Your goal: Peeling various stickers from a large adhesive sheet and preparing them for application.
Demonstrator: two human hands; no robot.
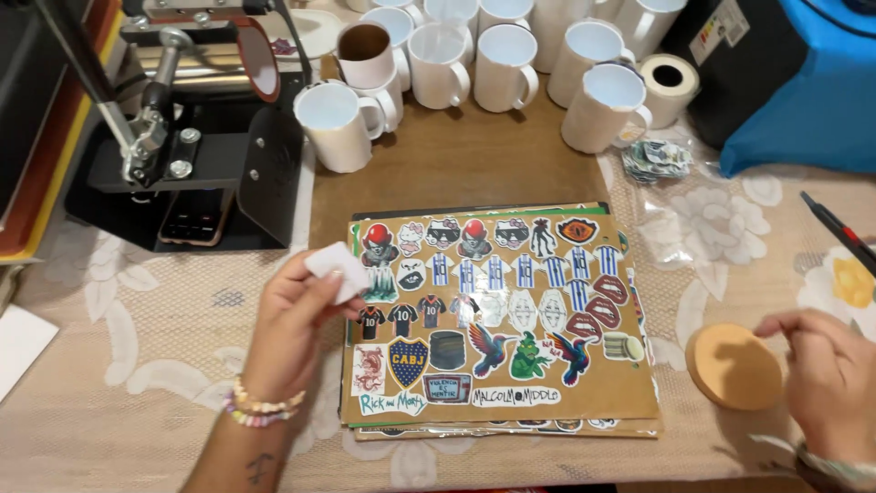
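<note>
Left hand [292, 319] pinching white sticker [335, 271]

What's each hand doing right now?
Left hand: closed on a small white sticker, pinched in its fingertips above the sticker sheet.
Right hand: open, fingers at the edge of the round cork coaster, not gripping it.
</note>
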